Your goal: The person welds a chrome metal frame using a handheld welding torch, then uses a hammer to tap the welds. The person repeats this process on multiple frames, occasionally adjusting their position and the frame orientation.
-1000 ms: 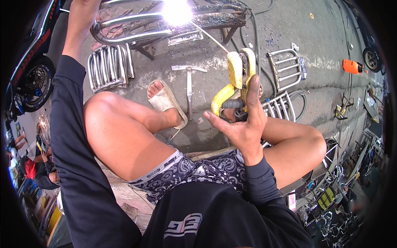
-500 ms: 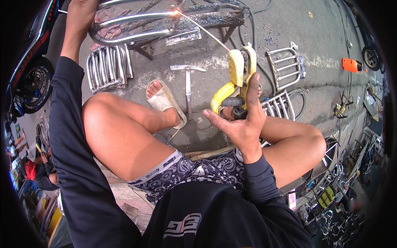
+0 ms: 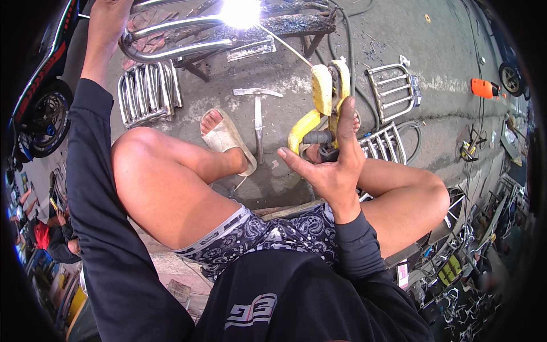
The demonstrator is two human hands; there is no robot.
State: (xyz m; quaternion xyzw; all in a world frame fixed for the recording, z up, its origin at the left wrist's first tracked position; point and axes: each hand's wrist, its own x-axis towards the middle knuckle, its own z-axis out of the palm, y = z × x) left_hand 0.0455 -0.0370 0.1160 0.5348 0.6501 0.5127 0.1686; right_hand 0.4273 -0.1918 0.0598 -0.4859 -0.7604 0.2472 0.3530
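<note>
At the upper left, my left hand [image 3: 107,31] is closed on the bent end of a shiny tubular metal frame [image 3: 165,55], its fingertips partly out of view. My right hand [image 3: 336,171], right of centre, is wrapped round a yellow welding electrode holder [image 3: 322,88]; thumb and forefinger stretch along it. A thin welding rod [image 3: 285,44] runs from its jaws up and left to the frame. A glaring white arc [image 3: 240,11] burns at the rod's tip and hides the joint there. On the ground between my feet lies a chipping hammer [image 3: 258,117].
A rough wooden bench [image 3: 296,25] bears the frame. Stacked chrome tube frames [image 3: 149,94] stand left, with other tube frames [image 3: 393,91] right. A grey cable [image 3: 350,43] crosses the ground. Farther out are a motorcycle [image 3: 45,114], an orange container [image 3: 485,88] and piled metal parts [image 3: 464,305].
The small orange glow at the rod's tip has become a large white arc. My right hand and the holder have shifted slightly left; the frame and left hand moved slightly too.
</note>
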